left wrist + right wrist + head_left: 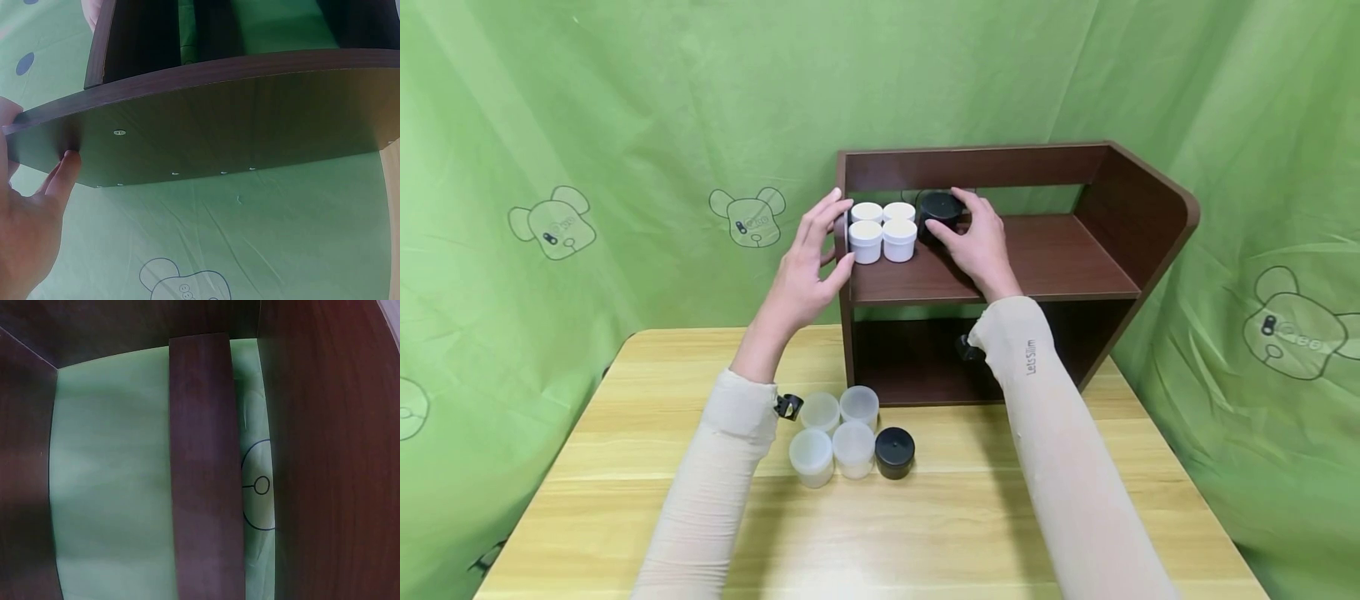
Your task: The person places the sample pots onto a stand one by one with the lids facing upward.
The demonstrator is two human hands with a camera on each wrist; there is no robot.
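A dark brown wooden shelf unit (1045, 258) stands on the table. On its upper board, my right hand (964, 229) curls round a black jar (938, 208). Several white jars (882, 231) stand in a tight group just left of it. My left hand (823, 237) lies with straight fingers against the unit's left side panel, thumb on the front edge. In the left wrist view a fingertip (67, 165) touches that panel (237, 119). The right wrist view shows only shelf boards (203, 475) and green cloth, no hand.
Several translucent lidded jars (835, 433) and a second black jar (895, 452) sit on the wooden table (925, 533) in front of the unit. The lower compartment is dark. Green cloth with bear prints (748, 217) hangs behind and at both sides.
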